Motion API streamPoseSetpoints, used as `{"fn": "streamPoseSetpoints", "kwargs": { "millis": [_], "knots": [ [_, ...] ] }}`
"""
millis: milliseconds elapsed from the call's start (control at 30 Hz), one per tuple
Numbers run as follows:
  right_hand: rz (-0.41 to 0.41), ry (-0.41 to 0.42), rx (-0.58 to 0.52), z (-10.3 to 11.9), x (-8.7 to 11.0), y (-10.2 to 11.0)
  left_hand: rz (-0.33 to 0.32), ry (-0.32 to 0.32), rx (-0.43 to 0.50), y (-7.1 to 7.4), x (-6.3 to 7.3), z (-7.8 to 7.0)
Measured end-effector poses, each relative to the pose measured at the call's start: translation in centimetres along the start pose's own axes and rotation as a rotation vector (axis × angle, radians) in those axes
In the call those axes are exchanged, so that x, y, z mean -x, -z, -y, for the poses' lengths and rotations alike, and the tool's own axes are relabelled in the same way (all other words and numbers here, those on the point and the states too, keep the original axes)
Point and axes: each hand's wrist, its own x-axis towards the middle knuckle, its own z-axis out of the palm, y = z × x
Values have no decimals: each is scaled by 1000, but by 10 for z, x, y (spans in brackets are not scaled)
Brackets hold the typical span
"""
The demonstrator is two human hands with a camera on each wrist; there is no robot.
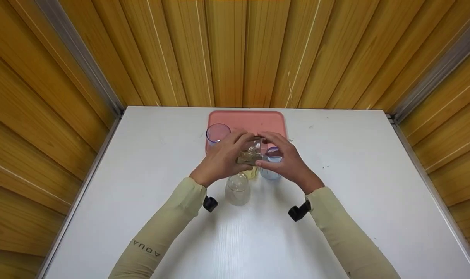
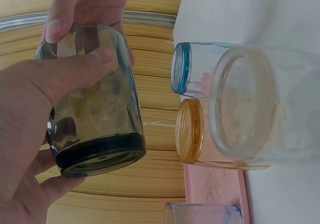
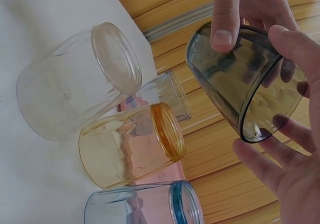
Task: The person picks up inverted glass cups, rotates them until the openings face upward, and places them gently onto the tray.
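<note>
A smoky dark glass [image 1: 250, 153] is held up between both hands, tilted on its side. My left hand [image 1: 225, 157] grips it, thumb along its wall near the thick base in the left wrist view [image 2: 100, 154]. My right hand [image 1: 287, 157] holds it by the mouth end, thumb and fingers around the rim. Below stand a clear glass [image 1: 237, 195], a yellow glass [image 3: 130, 146] and a blue glass [image 1: 271, 172], all bottom up. The hands partly hide the yellow one in the head view.
A pink tray [image 1: 246, 116] lies at the back of the white table [image 1: 161, 162]. On its left part stands a glass with a bluish-purple rim [image 1: 218, 133], mouth up. Wood-pattern walls [image 1: 242, 54] enclose the table at the back and sides.
</note>
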Motion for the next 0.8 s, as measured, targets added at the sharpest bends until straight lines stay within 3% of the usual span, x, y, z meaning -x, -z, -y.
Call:
{"fn": "streamPoseSetpoints", "kwargs": {
  "millis": [800],
  "knots": [
    [-24, 59, 86, -4, -2, 9, 13, 35, 25, -4, 7, 6]
  ]
}}
